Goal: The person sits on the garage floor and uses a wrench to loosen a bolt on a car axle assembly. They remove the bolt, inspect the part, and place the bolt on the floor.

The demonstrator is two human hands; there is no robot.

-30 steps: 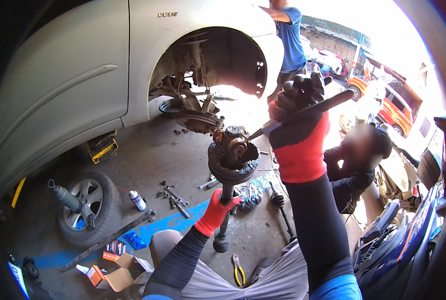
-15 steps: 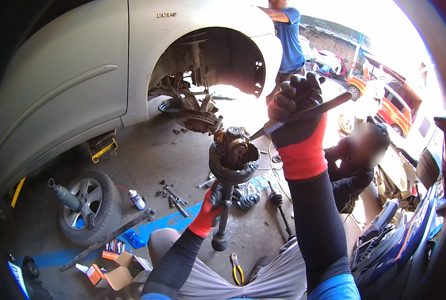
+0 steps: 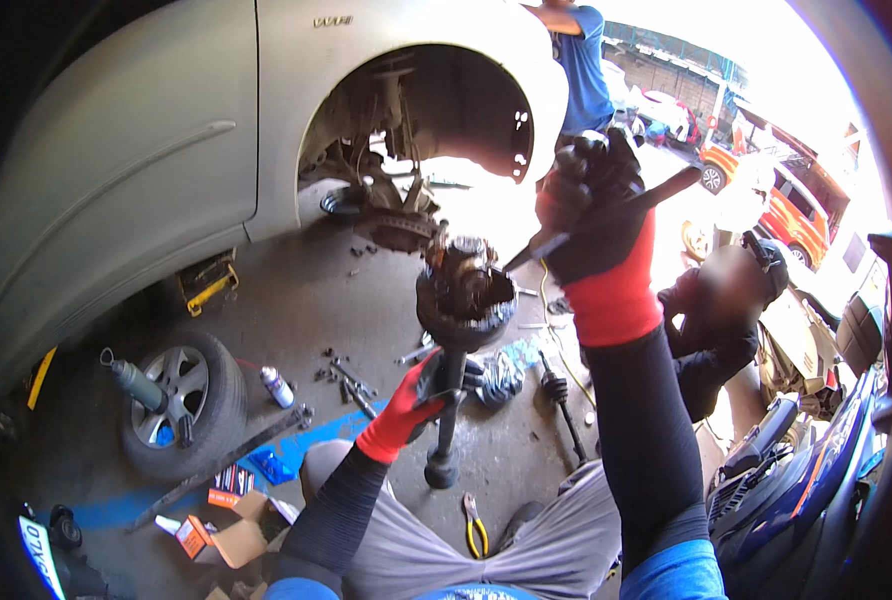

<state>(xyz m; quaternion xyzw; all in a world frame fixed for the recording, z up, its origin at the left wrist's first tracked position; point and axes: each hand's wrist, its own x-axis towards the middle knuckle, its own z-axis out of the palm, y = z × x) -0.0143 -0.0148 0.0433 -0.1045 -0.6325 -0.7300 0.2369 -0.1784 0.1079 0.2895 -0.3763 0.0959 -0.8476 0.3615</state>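
My left hand [image 3: 411, 400], in a red and black glove, is closed around the upright axle shaft [image 3: 446, 435]. At its top sits a greasy joint [image 3: 471, 280] in a dark, grease-filled cup [image 3: 456, 325]. My right hand [image 3: 591, 210], in a similar glove, is closed on a long dark flat tool [image 3: 666, 190], angled down to the left with its tip at the joint. Behind the joint is a brake disc [image 3: 391, 228] in the open wheel well of a silver car [image 3: 146, 140]. Yellow-handled pliers [image 3: 476, 525] lie on the floor between my legs.
A co-worker [image 3: 711, 340] crouches at my right, another [image 3: 581, 65] stands by the car. Around me are a loose wheel [image 3: 216, 420], spray can [image 3: 276, 388], scattered tools [image 3: 356, 390], cardboard boxes [image 3: 236, 530], another axle shaft [image 3: 566, 420], a yellow stand [image 3: 211, 290] and motorcycle body [image 3: 806, 490].
My hands, the shaft and the joint sit somewhat higher in the picture, which is slightly blurred now. The grips look the same. The crouching co-worker's head has shifted slightly.
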